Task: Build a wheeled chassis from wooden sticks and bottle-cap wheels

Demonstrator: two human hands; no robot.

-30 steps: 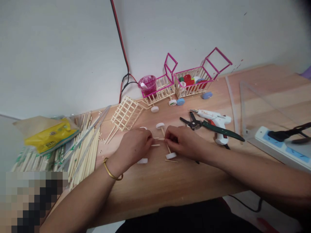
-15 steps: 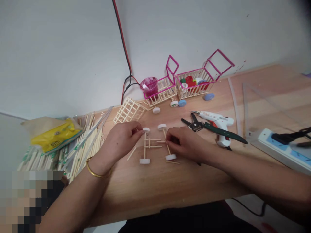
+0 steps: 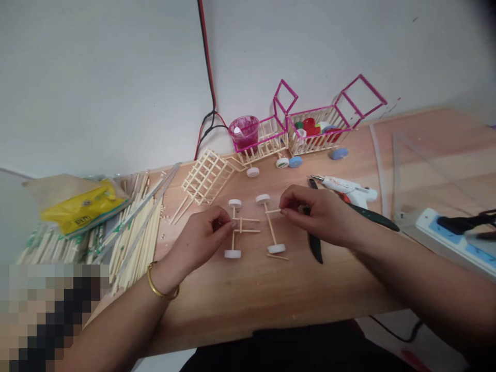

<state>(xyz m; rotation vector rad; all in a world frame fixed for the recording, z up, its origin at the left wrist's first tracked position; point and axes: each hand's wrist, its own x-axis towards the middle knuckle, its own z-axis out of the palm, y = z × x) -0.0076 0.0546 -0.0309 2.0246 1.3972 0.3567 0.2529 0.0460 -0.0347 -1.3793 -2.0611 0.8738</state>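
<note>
There are two hands [image 3: 203, 235] [image 3: 320, 214], two wheeled axles [image 3: 233, 239] [image 3: 270, 225], two pink-trimmed carts [image 3: 261, 150] [image 3: 318, 142], one cup [image 3: 244, 135], one glue gun [image 3: 351, 188].

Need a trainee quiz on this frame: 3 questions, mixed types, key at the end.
1. True or false: the right hand pinches a stick.
2. How many white wheels are on the two axles nearest the hands?
3. Which lies nearest the power strip?
A) cup
B) glue gun
C) yellow packet

Key
1. True: it is between the thumb and fingers.
2. Four, one at each end of each axle.
3. B
</note>
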